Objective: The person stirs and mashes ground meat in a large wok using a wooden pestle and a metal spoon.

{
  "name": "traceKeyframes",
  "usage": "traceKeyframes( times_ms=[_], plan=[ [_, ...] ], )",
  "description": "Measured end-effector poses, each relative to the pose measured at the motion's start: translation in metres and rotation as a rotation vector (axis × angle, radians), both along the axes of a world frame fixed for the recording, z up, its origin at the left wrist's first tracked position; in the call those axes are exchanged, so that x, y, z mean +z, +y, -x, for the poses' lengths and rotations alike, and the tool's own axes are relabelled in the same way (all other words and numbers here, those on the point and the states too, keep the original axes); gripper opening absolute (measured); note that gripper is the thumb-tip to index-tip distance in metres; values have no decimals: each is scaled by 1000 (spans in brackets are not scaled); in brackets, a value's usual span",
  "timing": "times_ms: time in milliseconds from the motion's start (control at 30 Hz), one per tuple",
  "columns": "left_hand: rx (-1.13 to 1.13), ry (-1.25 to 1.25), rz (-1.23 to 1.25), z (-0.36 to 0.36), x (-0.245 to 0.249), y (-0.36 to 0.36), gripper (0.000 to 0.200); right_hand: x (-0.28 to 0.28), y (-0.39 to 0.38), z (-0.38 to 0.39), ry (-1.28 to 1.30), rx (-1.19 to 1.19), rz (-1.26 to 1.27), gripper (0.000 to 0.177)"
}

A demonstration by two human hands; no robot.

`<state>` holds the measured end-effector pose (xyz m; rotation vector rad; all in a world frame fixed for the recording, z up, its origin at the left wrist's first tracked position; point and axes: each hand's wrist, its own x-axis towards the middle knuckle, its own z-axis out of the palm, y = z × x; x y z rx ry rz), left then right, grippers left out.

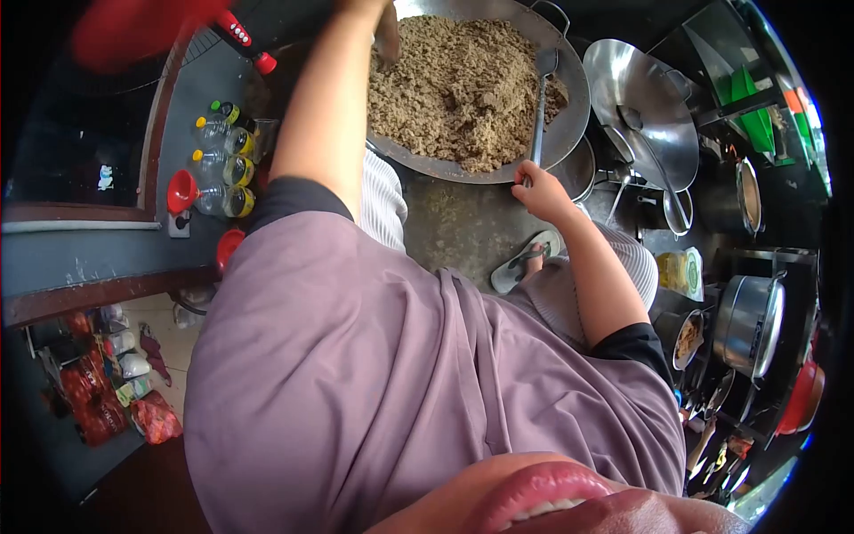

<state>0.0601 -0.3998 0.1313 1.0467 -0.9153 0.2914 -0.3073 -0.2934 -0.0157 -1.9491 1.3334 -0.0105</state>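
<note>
– In the head view, up toward the top, where does the brown, crumbly food lie?

– Inside the wide, round, grey metal wok. It is heaped from the left edge across the middle and nearly down to the near edge; bare metal shows along the right edge.

– And the right hand?

– Just by the near edge, toward its right end, clamped around the handle of the long grey metal spatula. The blade rests against the food, near the wok's right edge.

– What about the left hand?

– It is by the wok's left edge, partly hidden and in shadow. I can't tell if its fingers are apart or together, or what they hold.

– What stands around the wok?

– To the right, a shiny, round metal pan with a long-handled metal ladle in it. To the left, clear plastic bottles with yellow labels, and a red plastic funnel beside them.

– Anything below the near edge?

– The dark grey floor and a foot in a pale sandal, near the right hand
</note>
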Motion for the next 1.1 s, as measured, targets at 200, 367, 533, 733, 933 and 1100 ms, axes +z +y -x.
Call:
traceKeyframes(
  times_ms=[200, 367, 533, 733, 933, 1100],
  plan=[
    [53, -29, 216, 41, 73, 52, 18, 5, 0, 1, -14, -1, 8, 25],
    [-89, -24, 109, 38, 84, 60, 11, 6, 0, -1, -19, -2, 16, 25],
    [-212, 194, -302, -1, -21, 6, 18, 7, 1, -2, 16, 41, 57, 24],
    [-398, -27, 79, 54, 85, 71, 14, 9, 4, -1, 3, 29, 55, 24],
    [-111, 55, -142, 35, 12, 13, 10, 4, 4, -4, 48, 40, 49, 24],
    [-76, 26, -205, 34, -8, 0, 16, 0, 11, -7, 22, 37, 97, 24]
  ],
)
